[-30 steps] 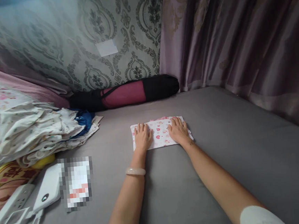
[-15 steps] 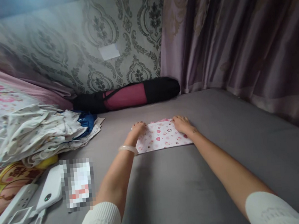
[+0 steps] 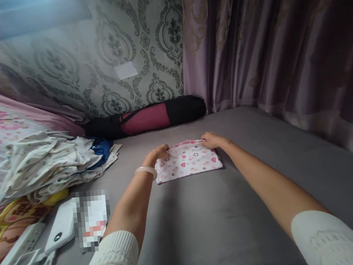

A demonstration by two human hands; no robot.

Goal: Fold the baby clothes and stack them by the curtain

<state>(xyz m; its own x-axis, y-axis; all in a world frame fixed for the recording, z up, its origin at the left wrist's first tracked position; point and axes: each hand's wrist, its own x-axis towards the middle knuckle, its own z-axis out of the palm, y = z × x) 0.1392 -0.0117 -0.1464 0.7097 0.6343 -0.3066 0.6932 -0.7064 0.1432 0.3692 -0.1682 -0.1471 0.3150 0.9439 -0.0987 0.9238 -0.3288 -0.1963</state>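
Observation:
A folded white cloth printed with red hearts and small flowers lies flat on the grey bed sheet. A pink edge shows along its far side. My left hand grips its far left corner, fingers closed and partly hidden. At the far right corner, my right hand pinches the cloth's edge between thumb and fingers. The near edge of the cloth rests on the sheet.
Rumpled white clothes are heaped at the left. Nearer are a white power bank, a power strip and a blurred-out packet. A black-and-maroon long bag lies along the wall; a purple curtain hangs at right.
My hands have gone from lying on the cloth to gripping its far corners. More of its pink far edge shows. The view has shifted slightly.

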